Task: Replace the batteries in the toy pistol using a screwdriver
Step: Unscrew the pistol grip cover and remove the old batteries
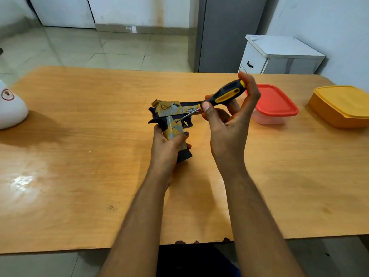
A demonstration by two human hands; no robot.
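A tan, grey and black toy pistol [171,111] is held above the wooden table [79,136], its barrel pointing right. My left hand [165,150] is wrapped around its grip from below. My right hand [229,118] holds a screwdriver [225,94] with a black and yellow handle, angled down to the left. The thin metal shaft ends with its tip against the upper part of the grip, just behind the trigger. No batteries are visible.
A clear box with a red lid [275,104] stands just right of my right hand. An orange lidded box [341,105] sits at the table's right edge. A white rounded object [10,108] lies at the left edge. A white cabinet [279,54] stands behind the table.
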